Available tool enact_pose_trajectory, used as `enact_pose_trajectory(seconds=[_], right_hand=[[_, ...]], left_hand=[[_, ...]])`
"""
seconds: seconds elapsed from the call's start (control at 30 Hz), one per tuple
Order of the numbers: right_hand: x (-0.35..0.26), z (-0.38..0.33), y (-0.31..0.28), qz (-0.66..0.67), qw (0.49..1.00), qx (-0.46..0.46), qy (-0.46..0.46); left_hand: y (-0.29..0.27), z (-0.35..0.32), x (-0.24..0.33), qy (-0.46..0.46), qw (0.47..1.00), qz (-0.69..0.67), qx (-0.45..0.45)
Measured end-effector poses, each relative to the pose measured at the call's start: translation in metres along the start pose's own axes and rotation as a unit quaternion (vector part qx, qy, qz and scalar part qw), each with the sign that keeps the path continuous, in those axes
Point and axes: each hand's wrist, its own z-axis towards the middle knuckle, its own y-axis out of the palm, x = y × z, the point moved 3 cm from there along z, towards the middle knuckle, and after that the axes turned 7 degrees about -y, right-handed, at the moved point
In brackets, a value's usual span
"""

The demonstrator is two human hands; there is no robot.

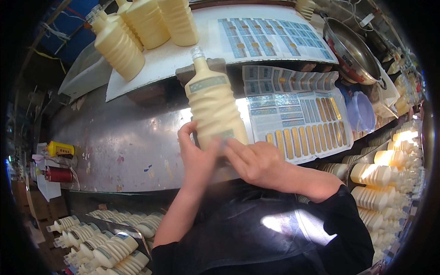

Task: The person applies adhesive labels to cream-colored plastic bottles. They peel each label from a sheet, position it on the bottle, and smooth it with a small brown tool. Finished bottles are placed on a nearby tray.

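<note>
A cream plastic bottle [214,107] with wavy ribs and a clear threaded neck leans away from me, its upper end against a brown block [185,72]. One blue-grey label [207,84] is on its shoulder. A smaller blue-grey label [223,134] shows near its base. My left hand [195,153] grips the bottle's lower left side, fingers curled around the edge. Close beside it, my right hand [256,160] has its fingers pressed together at the lower label. Its fingertips are blurred, and the bottle's bottom is hidden behind both hands.
Label sheets [302,119] lie right of the bottle, with another sheet [275,39] on the white raised board [208,30]. Several cream bottles [120,52] stand at the back left. More bottles [110,250] fill both sides below. A metal pan [353,48] and purple basin [360,111] are at right.
</note>
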Motion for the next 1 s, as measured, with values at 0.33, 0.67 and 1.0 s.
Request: enact_pose_trajectory(seconds=[0.33,0.67,1.0], right_hand=[[0.016,-0.030,0.014,0.215,0.943,0.039,0.250],[0.039,-0.022,0.049,0.409,0.752,-0.057,0.513],[0.037,-0.021,0.049,0.409,0.752,-0.049,0.515]], left_hand=[[0.003,-0.007,-0.017,0.015,0.995,-0.101,-0.005],[0.012,-0.011,-0.011,0.024,0.996,-0.082,0.001],[0.010,-0.011,-0.015,0.019,0.993,-0.116,-0.003]])
